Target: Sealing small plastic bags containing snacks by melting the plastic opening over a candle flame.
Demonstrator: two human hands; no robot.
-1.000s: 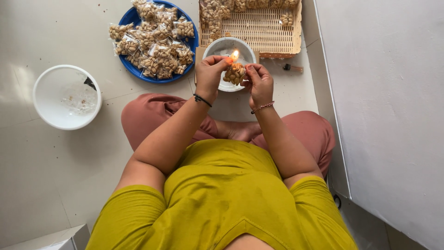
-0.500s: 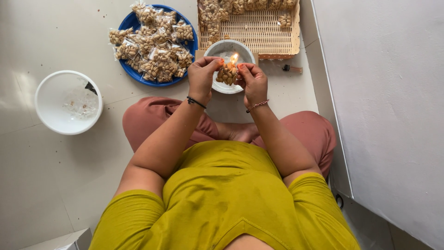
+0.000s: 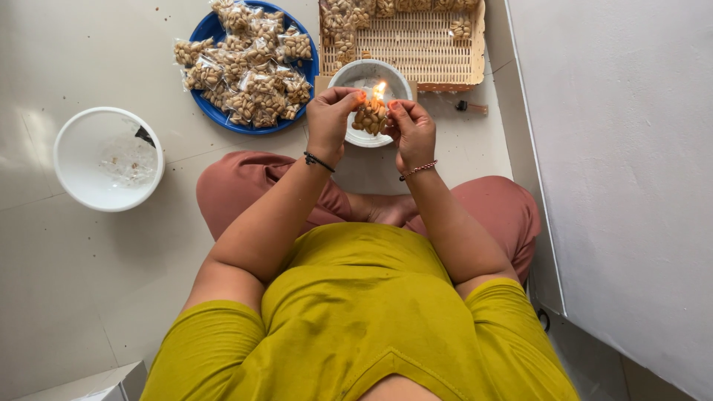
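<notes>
1. The person sits cross-legged on a pale tiled floor and holds both hands up in front of the body.
2. The left hand is closed in a pinch: its fingertips grip the upper left edge of a small clear packet of nuts.
3. The right hand is closed in the same way and grips the right edge of the same packet, so the packet hangs between the two hands.
4. A small flame burns just at the top edge of the packet, between the fingertips of the two hands. I cannot tell what the flame stands on, because the hands and the packet hide its base.
5. The packet is directly above a small white bowl that stands on the floor. It is held in the air and does not lie in the bowl.
6. To the left of the small bowl there is a blue plate, piled with many similar packets of nuts.
7. Behind the small bowl, touching it or just beside it, stands a shallow woven tray of light colour. A few more packets lie along its far side and its left part.
8. A bigger white bowl stands well apart at the left, with some thin clear plastic inside.
9. A small dark object lies on the floor near the right corner of the tray; it is too small to tell what it is.
10. A white wall is at the person's right side.
</notes>
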